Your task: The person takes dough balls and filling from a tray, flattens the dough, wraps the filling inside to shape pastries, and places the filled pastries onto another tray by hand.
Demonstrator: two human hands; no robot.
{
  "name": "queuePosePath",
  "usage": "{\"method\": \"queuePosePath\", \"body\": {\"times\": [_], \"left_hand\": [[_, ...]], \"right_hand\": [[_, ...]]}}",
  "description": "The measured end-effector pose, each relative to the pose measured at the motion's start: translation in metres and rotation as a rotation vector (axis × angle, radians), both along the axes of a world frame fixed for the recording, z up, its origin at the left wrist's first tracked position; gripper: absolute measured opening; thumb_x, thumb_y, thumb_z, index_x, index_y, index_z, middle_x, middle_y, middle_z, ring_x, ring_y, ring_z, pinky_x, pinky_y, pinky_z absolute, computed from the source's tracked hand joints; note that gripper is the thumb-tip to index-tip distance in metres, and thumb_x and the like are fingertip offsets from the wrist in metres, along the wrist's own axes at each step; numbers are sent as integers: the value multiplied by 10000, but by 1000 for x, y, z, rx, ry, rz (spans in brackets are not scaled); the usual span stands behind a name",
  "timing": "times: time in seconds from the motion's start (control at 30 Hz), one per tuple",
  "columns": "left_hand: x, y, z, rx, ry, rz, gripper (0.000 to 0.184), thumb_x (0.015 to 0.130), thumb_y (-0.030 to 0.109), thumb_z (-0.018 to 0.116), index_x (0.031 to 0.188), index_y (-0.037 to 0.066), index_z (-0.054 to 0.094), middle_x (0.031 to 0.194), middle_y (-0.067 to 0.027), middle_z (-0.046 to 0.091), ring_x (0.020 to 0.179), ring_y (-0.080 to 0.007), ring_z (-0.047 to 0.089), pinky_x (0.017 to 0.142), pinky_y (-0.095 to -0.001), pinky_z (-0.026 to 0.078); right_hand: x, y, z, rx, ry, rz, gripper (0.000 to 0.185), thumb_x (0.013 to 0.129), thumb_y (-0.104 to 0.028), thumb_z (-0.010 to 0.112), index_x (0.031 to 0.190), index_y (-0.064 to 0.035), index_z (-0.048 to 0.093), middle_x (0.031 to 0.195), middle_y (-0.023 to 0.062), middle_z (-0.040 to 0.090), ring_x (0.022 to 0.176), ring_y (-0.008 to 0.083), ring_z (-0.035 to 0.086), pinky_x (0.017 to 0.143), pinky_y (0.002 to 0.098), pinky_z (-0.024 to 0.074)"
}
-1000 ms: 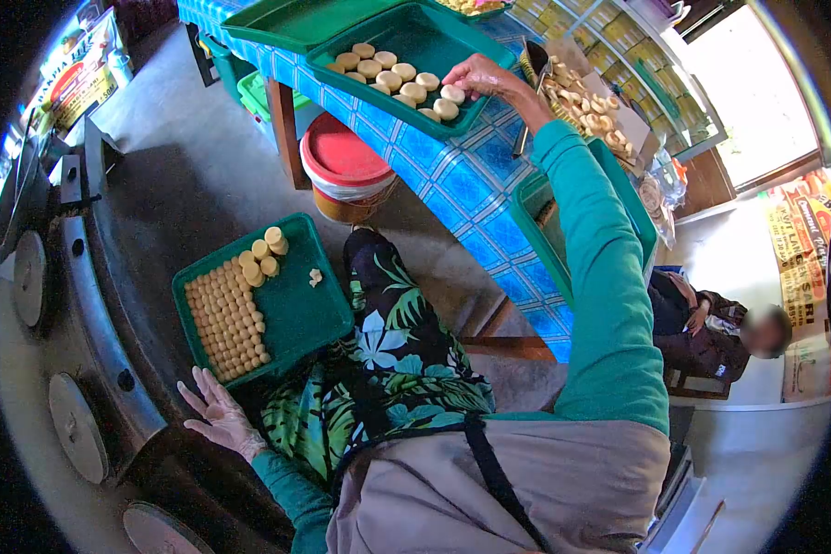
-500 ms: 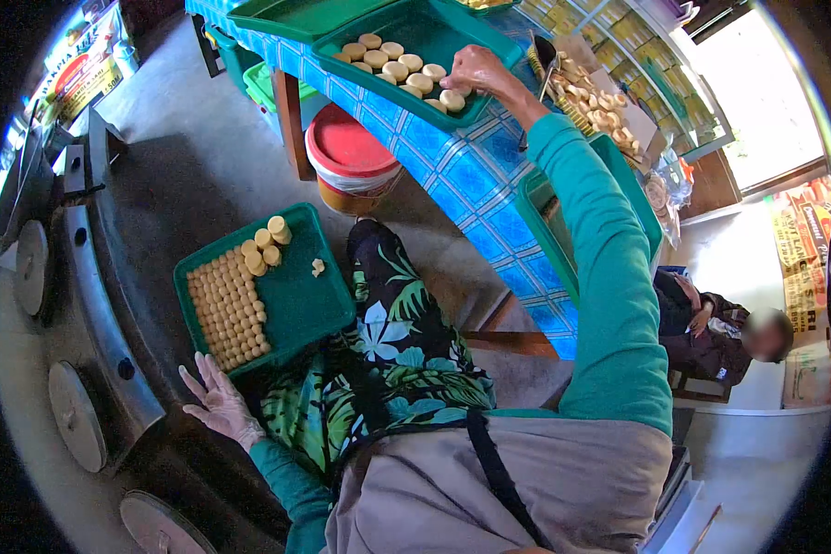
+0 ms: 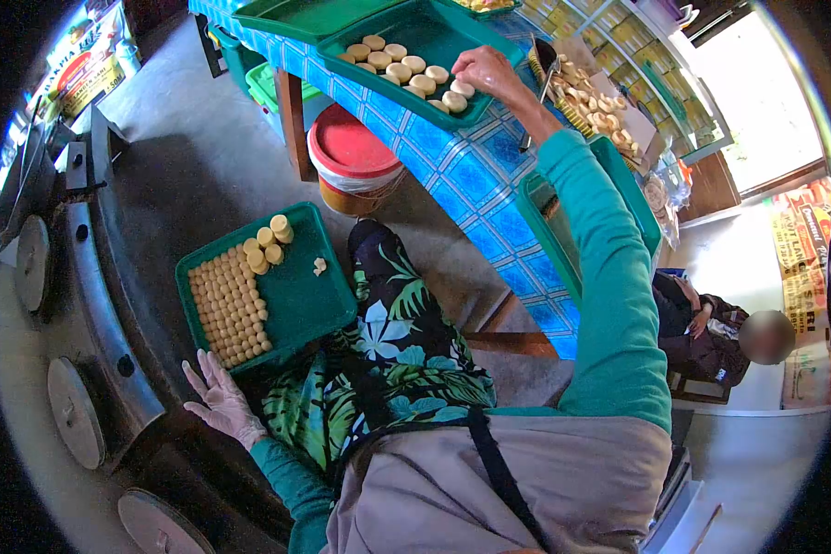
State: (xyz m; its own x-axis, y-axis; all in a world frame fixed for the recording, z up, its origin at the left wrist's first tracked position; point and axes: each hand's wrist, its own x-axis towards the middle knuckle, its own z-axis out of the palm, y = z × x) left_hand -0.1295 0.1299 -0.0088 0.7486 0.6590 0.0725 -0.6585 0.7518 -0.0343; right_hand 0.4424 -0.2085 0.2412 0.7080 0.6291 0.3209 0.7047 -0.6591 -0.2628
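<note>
My left hand (image 3: 226, 406), in a thin clear glove, is open with its fingers spread beside the near corner of a green tray (image 3: 319, 309). Packed rows of small dough balls (image 3: 226, 309) fill that tray's left side; stacked pale yellow discs (image 3: 266, 242) and a crumbly lump (image 3: 319, 266) lie by them. Above the blue checked table, my right hand (image 3: 489, 74) hovers over the right end of another green tray (image 3: 425, 20). Its fingers are curled together, and nothing shows in them. Flat round dough pieces (image 3: 414, 65) lie in this tray, one (image 3: 462, 89) just below my fingertips.
A red-lidded bucket (image 3: 346, 143) stands under the table edge (image 3: 471, 203). Baked pieces (image 3: 600, 106) and another green tray (image 3: 549, 208) are to the right. Round metal lids (image 3: 74, 411) sit on the left. A seated person (image 3: 702, 323) is at far right.
My right hand has risen slightly and drawn back from the dough pieces, so the ones at the tray's right end show more fully. My left hand stays almost still.
</note>
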Motion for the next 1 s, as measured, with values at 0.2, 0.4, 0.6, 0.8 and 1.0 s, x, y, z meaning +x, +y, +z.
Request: {"method": "queuePosePath", "body": {"times": [0.2, 0.4, 0.6, 0.8, 1.0], "left_hand": [[1, 1, -1, 12, 3, -23, 772, 928, 336, 599, 1528, 121, 163, 1578, -219, 53, 1443, -420, 119, 1123, -604, 256], [0, 0, -2, 30, 39, -2, 759, 931, 348, 593, 1523, 106, 183, 1573, -233, 62, 1443, -419, 121, 1134, -577, 259], [4, -1, 4, -76, 25, 21, 725, 961, 437, 501, 1525, 106, 186, 1574, -244, 1, 1460, -398, 64, 1143, -596, 193], [0, 5, -9, -103, -62, -27, 775, 902, 346, 625, 1512, 92, 220, 1571, -240, 63, 1457, -393, 81, 1152, -584, 191], [0, 9, -20, -33, 60, 31, 843, 903, 458, 596, 1478, -31, 222, 1530, -265, 219, 1428, -408, 205, 1085, -599, 326]], "right_hand": [[-34, 1, 10, -267, -169, 204, 237, 728, -145, 597, 903, -172, 755, 807, 107, 694, 807, 319, 657, 786, 411, 512], [-37, 4, 7, -457, -150, 200, 283, 784, -59, 554, 972, -164, 737, 811, 94, 563, 916, 276, 542, 813, 382, 444], [-20, 0, 3, -342, -274, 524, 247, 784, -139, 576, 984, -135, 719, 904, 116, 529, 957, 299, 525, 848, 393, 421], [-48, 56, 32, -248, -319, 617, 219, 738, -93, 619, 946, -40, 662, 886, 131, 590, 889, 301, 588, 783, 387, 463], [-162, 174, -28, -231, 144, 1009, 161, 743, -51, 590, 891, -5, 633, 870, 153, 638, 842, 323, 625, 779, 399, 497]]}}
